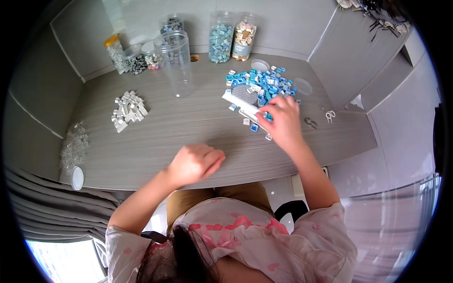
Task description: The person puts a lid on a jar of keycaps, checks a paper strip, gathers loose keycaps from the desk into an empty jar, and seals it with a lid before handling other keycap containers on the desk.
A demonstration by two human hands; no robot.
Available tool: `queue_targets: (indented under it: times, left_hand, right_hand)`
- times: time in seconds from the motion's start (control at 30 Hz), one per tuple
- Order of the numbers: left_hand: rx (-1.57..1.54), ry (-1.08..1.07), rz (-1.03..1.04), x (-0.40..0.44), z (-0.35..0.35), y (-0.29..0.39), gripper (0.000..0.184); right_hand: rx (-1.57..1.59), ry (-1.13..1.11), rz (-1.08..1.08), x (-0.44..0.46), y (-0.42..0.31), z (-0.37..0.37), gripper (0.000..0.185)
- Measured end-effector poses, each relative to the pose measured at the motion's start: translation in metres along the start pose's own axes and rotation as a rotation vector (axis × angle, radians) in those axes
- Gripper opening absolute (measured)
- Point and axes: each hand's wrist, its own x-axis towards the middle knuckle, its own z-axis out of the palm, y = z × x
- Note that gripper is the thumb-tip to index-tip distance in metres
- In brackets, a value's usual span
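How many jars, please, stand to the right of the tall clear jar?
2: a jar of turquoise pieces and, just to its right, a jar of cream and brown pieces. None seems hidden.

on the counter (188, 122), paired jars (221, 43) stand at the back, behind the scattered keycaps (278, 85); scissors (330, 116) lie to their right. over left, blocks (130, 111) lie piled, and a lid (77, 178) rests by the front edge.

White bar (239, 102) partly hidden by right grip (284, 123)
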Motion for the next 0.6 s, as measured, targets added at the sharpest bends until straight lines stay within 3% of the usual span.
queue_targets:
  times: [0.2, 0.47, 0.6]
  left_hand:
    - [0.055, -0.037, 0.008, -0.002, 0.027, 0.017, 0.007]
    - [0.119, -0.111, -0.041, -0.007, 0.018, 0.015, 0.008]
    - [0.101, -0.115, -0.019, -0.011, 0.021, 0.013, 0.009]
  right_hand:
    - [-0.009, -0.035, 0.080, -0.027, 0.056, 0.001, 0.015]
    - [0.020, 0.048, 0.131, -0.030, 0.055, 0.010, 0.020]
    - [0.114, 0.092, 0.191, -0.035, 0.061, 0.007, 0.011]
